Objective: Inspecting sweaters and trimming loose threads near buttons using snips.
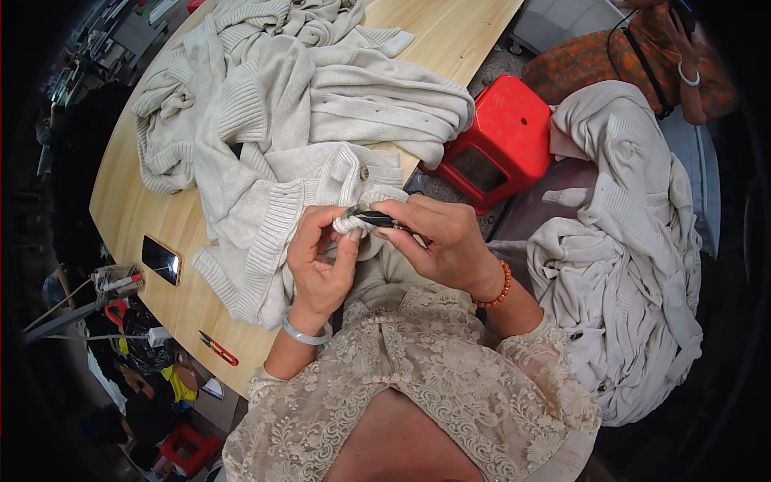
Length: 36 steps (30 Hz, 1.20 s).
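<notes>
Cream knitted garments [225,112] are lying in a big heap on the wooden surface [120,193]. Just beside the near edge of this surface, the left hand [325,269] pinches a folded knit edge [345,226] between thumb and fingers. Close to it, the right hand [450,241] holds 1 small black tool [377,218], with its tip at the knit edge; which kind of tool, I cannot tell. On the left part of the surface lie 1 phone [161,259] and 1 pair of red snips [218,348]. To the right of the surface stands 1 red stool [522,120], and farther right lies another cream heap [626,257].
</notes>
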Each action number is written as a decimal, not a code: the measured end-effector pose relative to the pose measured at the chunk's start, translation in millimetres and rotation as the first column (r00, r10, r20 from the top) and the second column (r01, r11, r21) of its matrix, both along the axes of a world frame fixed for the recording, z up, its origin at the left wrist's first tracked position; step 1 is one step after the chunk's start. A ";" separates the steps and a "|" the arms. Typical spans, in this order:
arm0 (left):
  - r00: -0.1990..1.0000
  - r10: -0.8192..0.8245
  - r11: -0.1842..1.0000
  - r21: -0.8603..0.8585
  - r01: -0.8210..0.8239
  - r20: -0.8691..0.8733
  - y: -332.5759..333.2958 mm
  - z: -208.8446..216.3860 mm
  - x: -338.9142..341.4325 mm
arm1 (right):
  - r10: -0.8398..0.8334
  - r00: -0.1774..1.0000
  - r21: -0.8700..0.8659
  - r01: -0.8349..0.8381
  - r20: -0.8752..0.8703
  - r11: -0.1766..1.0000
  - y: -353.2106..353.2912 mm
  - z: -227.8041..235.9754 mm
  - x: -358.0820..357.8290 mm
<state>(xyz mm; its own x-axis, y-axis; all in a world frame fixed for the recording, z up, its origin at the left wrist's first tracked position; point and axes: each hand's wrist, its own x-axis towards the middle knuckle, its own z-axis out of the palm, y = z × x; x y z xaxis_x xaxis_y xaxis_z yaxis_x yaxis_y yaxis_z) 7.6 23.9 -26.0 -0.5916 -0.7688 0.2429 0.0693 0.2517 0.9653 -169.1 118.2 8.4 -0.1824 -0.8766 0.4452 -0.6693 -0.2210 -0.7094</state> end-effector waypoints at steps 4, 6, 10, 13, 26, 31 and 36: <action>0.999 0.047 0.991 -0.127 -0.047 -0.003 -1.3 -2.6 -3.1 | 0.064 0.995 0.066 -0.069 0.077 0.995 2.6 3.3 -6.6; 0.998 0.060 0.981 -0.183 -0.064 -0.027 -0.6 -1.3 -4.2 | 0.082 0.990 0.071 -0.090 0.112 0.993 3.1 5.3 -8.9; 0.998 0.051 0.975 -0.214 -0.059 -0.044 -1.6 -1.6 -4.1 | 0.138 0.973 0.094 -0.157 0.185 0.983 2.0 4.0 -11.5; 0.999 0.025 0.975 -0.218 -0.033 -0.042 -3.4 -0.9 -2.1 | 0.164 0.964 0.100 -0.188 0.209 0.977 1.5 7.6 -12.7; 0.997 -0.034 0.996 -0.086 0.028 -0.071 -5.4 -1.9 -1.1 | 0.151 0.971 0.140 -0.178 0.186 0.974 2.8 8.1 -14.3; 0.996 -0.046 0.992 -0.120 0.037 -0.073 -7.5 -3.1 -0.5 | 0.171 0.967 0.124 -0.196 0.188 0.973 1.6 5.6 -16.3; 0.994 -0.064 0.991 -0.123 0.052 -0.093 -7.5 -4.2 -0.2 | 0.183 0.961 0.105 -0.207 0.205 0.973 1.1 1.5 -19.0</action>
